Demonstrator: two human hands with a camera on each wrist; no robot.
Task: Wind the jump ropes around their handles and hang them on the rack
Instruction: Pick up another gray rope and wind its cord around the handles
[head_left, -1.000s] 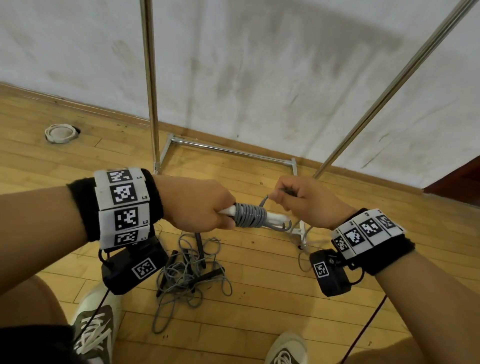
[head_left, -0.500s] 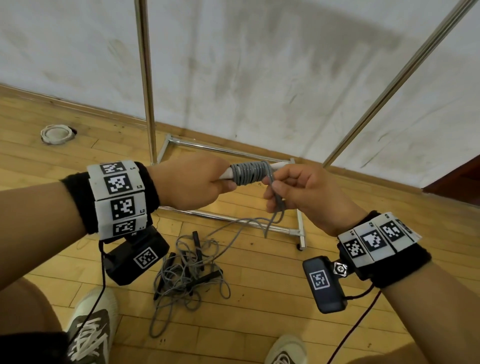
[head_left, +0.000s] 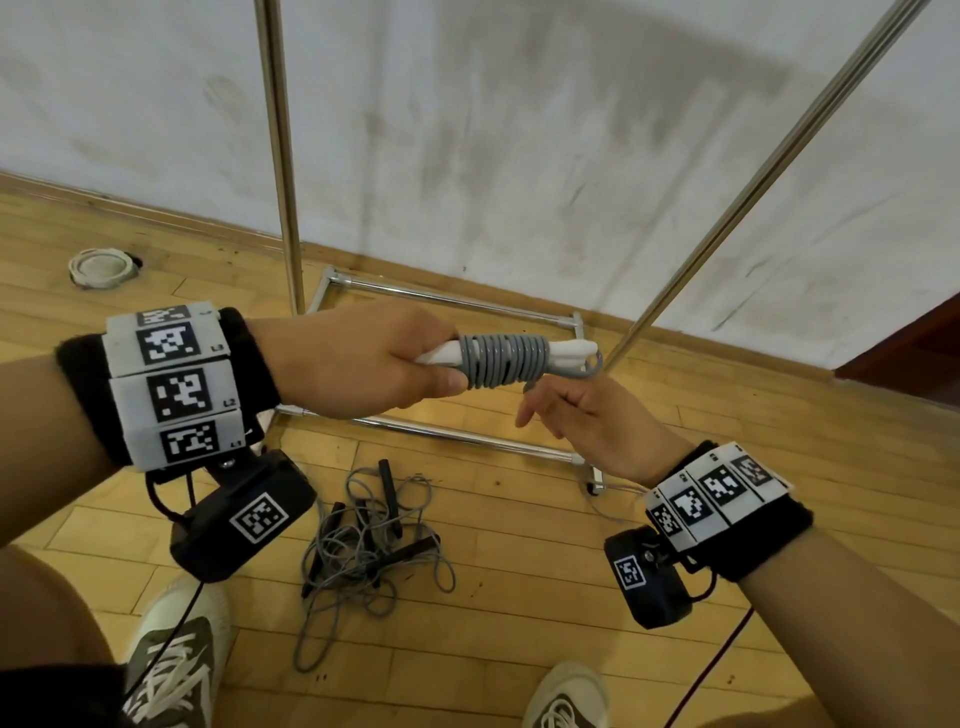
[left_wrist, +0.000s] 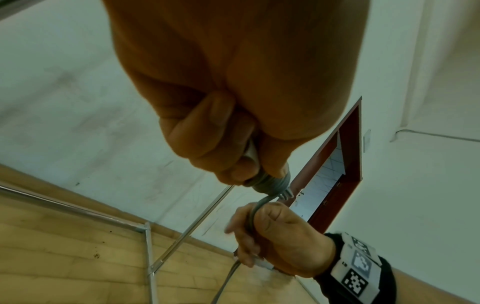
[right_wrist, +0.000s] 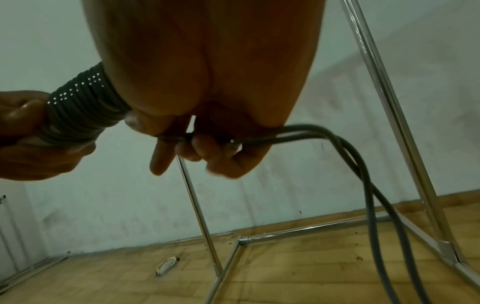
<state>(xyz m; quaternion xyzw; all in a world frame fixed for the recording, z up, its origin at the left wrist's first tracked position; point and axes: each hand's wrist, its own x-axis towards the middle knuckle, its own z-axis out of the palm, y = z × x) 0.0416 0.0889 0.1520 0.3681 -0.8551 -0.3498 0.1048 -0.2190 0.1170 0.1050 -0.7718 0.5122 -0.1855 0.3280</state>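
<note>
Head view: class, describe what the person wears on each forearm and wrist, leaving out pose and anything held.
Both forearms are bare. Each wrist carries a black fabric band wrapped by white blocks printed with black square codes. Under the left hand hangs a black camera box bearing one code tag; a similar box hangs under the right hand. Thin cables trail down from both.

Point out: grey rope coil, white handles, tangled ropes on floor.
grey rope coil (head_left: 504, 361), head view, middle of the wound turns.
white handles (head_left: 569, 349), head view, bare end right of the coil.
tangled ropes (head_left: 363, 551), head view, centre of the pile on the floor.
</note>
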